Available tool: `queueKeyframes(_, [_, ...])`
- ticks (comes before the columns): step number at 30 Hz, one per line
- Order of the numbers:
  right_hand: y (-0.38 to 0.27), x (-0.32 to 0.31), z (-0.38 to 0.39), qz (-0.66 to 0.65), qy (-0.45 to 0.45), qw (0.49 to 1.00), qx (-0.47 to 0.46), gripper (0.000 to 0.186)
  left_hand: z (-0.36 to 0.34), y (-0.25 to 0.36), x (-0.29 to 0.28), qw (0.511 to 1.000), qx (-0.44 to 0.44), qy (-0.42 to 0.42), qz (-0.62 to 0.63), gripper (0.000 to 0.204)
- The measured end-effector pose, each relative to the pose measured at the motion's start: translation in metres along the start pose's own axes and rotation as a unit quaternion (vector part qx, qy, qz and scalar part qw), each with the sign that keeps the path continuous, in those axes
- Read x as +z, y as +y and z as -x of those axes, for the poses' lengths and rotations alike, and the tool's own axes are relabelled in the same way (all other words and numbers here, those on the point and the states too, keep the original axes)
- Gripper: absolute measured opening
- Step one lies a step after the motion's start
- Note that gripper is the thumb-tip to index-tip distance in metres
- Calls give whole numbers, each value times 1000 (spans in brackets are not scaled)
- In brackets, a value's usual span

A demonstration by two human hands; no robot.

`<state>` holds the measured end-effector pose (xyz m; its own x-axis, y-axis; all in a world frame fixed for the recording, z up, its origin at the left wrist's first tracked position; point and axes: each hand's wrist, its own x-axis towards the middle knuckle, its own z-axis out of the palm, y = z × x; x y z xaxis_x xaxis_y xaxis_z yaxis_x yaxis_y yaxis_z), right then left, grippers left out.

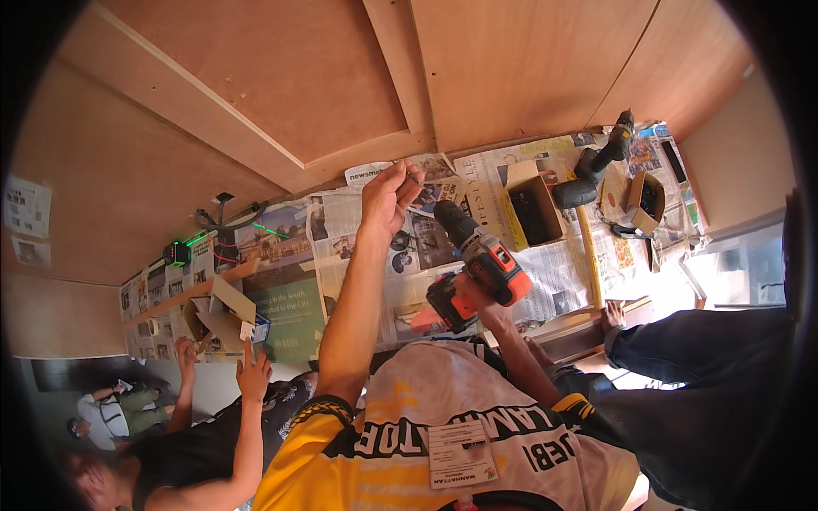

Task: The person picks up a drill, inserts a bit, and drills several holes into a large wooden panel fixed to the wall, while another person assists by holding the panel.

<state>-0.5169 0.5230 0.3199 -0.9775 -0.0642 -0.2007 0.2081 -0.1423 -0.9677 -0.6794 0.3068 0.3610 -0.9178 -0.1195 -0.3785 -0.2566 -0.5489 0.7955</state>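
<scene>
Left hand (388,198) is up, fingers pinched tight at the tips on a small thin thing, prob. a screw (414,177) — too small to be sure. Thumb and forefinger closed on it, other fingers curled in behind.

Right hand (477,296) is wrapped shut round the grip of an orange-and-black cordless drill (479,255); the hand is mostly hidden behind the drill body, only knuckles and wrist show. Drill's dark chuck sits just below and right of the pinched screw, near but apart. Battery block, orange and black, sticks out low left of the hand.

Behind both: newspaper sheets (341,247) spread flat, crinkled, overlapping, next to smooth brown plywood panels (307,77) w/ a pale wood strip along one edge. Open cardboard box (535,209), dark inside, contents hard to make out. A second drill (596,162), black, lies on the paper beyond it, next to a smaller cardboard box (643,200).

Lower left, another person's hand (254,372) rests open near a torn cardboard carton (223,315). Green-lit laser level (176,253) sits further off; detail blurred.
</scene>
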Motion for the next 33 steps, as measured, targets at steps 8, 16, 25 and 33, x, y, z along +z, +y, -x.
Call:
queueKeyframes(8, [26, 31, -27, -230, 21, 969, 91, 44, -64, -19, -7, 990, -54, -23, -127, 19])
queueKeyframes(16, [57, 49, -61, -264, 50, 962, 50, 37, -109, -27, 33, 973, -62, -85, -203, 20])
queueKeyframes(25, [63, 82, -93, -313, 39, 947, 65, 21, -138, -17, 48, 979, -8, -53, -196, 23])
queueKeyframes(33, [59, 89, -98, -337, 45, 935, 98, 19, -145, -11, 46, 980, -3, -32, -194, 22])
